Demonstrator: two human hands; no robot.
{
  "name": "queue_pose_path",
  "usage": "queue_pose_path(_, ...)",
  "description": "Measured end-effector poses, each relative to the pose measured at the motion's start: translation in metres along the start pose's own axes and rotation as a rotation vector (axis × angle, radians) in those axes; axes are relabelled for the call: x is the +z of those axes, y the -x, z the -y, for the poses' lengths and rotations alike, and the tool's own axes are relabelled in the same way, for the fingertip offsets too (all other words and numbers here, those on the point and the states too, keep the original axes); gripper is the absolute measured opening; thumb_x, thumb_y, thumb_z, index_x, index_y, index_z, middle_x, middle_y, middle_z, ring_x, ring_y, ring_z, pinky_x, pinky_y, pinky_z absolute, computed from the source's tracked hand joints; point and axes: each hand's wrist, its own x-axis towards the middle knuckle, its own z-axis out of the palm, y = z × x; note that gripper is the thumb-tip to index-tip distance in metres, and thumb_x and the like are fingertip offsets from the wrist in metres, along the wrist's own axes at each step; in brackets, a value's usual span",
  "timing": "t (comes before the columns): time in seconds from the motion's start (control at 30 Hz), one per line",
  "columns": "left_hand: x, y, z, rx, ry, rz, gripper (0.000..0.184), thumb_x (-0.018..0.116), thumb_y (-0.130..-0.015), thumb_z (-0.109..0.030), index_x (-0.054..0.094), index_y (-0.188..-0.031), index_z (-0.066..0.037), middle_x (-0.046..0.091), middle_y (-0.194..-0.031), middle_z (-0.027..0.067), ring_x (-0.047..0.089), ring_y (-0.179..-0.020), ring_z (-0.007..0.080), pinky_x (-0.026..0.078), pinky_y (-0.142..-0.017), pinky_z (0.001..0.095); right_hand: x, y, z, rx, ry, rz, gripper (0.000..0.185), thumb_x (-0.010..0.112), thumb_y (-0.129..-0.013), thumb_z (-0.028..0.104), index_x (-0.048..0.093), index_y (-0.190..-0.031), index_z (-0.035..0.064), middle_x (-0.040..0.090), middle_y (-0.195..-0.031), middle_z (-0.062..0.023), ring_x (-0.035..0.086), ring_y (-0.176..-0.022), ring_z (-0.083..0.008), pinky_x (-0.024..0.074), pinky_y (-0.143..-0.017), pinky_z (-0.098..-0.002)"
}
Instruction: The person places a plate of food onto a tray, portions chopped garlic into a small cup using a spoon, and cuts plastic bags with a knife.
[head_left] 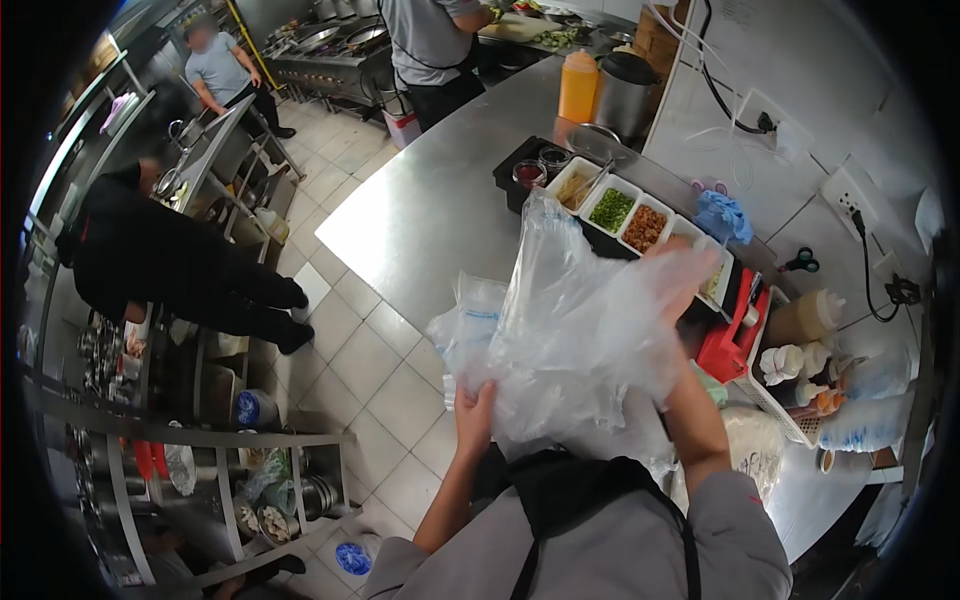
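Note:
Clear plastic bags point(575, 330) are spread out in front of my body, over the near part of the steel counter. My left hand point(476, 412) is closed on their lower left edge, with the thumb on top. Flatter folded bags with blue print point(475, 310) hang beside it on the left. At the upper right of the plastic is my right hand point(685, 275), smeared by motion and partly covered by the film. Whether its fingers grip the plastic cannot be made out. Just beyond it stands a row of white tubs, including chopped green herbs point(611, 210) and reddish-brown bits point(644, 228).
The steel counter point(430, 200) holds an orange squeeze bottle point(578, 88) and a metal canister point(625, 95). To the right are a red holder point(730, 330), a white basket point(780, 400) of bottles and wall-hung scissors point(800, 261). Co-workers stand left and beyond; shelving point(220, 438) is lower left.

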Motion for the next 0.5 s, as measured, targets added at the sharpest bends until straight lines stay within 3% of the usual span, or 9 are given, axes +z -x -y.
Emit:
queue_pose_path(0.07,0.002,0.002,0.001,-0.049,0.089,-0.008,0.039,0.056,-0.089,-0.015,0.044,-0.124,-0.002,0.058,-0.112,0.0088,0.056,-0.099,0.018,0.047,-0.084,0.0327,0.003,0.03,-0.015,0.064,0.109,0.25,0.039,0.034,-0.098,0.038,0.049,-0.078,0.0078,0.046,-0.078,0.0011,0.044,-0.072,-0.0091,0.0382,-0.064,-0.025)
queue_pose_path(0.17,0.012,0.012,-0.017,-0.255,0.27,-0.082,0.055,0.049,-0.093,-0.035,0.036,-0.133,0.001,0.05,-0.125,0.0102,0.046,-0.115,0.0242,0.036,-0.1,0.0384,0.016,0.084,-0.019,0.215,0.491,0.753,0.042,0.048,-0.092,0.041,0.06,-0.088,0.0013,0.057,-0.106,-0.0136,0.054,-0.099,-0.024,0.0402,-0.088,-0.0362)
queue_pose_path(0.23,0.012,0.018,-0.035,-0.3,0.421,0.103,0.067,0.04,-0.092,-0.051,0.032,-0.136,-0.001,0.047,-0.129,0.0102,0.042,-0.121,0.026,0.03,-0.104,0.0407,0.018,0.107,-0.015,-0.037,0.721,1.18,0.044,0.059,-0.085,0.033,0.053,-0.116,0.0022,0.053,-0.121,-0.0181,0.049,-0.115,-0.0337,0.0374,-0.096,-0.0408)
queue_pose_path(0.27,0.01,0.02,-0.041,-0.326,0.495,0.198,0.074,0.036,-0.091,-0.058,0.03,-0.137,-0.001,0.045,-0.131,0.0101,0.04,-0.123,0.0268,0.028,-0.106,0.0418,0.021,0.118,-0.011,-0.066,0.828,1.235,0.046,0.061,-0.083,0.032,0.053,-0.118,0.0031,0.052,-0.123,-0.0177,0.046,-0.119,-0.0338,0.0351,-0.099,-0.0419)
queue_pose_path(0.37,-0.016,0.0,-0.002,-0.348,1.08,0.74,0.08,0.024,-0.088,-0.067,0.034,-0.135,-0.003,0.046,-0.132,0.0119,0.044,-0.121,0.0276,0.031,-0.105,0.0416,0.022,0.141,-0.001,-0.085,0.99,1.259,0.051,0.064,-0.078,0.025,0.052,-0.123,0.0035,0.051,-0.127,-0.0176,0.042,-0.124,-0.0342,0.0327,-0.102,-0.0429)
queue_pose_path(0.5,0.017,0.012,-0.045,-0.304,0.51,0.373,0.081,0.025,-0.088,-0.067,0.035,-0.134,-0.001,0.047,-0.13,0.0141,0.046,-0.119,0.0281,0.033,-0.103,0.043,0.006,0.146,-0.016,0.166,0.689,0.996,0.048,0.06,-0.076,0.011,0.05,-0.121,-0.0007,0.054,-0.12,-0.0207,0.049,-0.116,-0.0358,0.0382,-0.097,-0.0389)
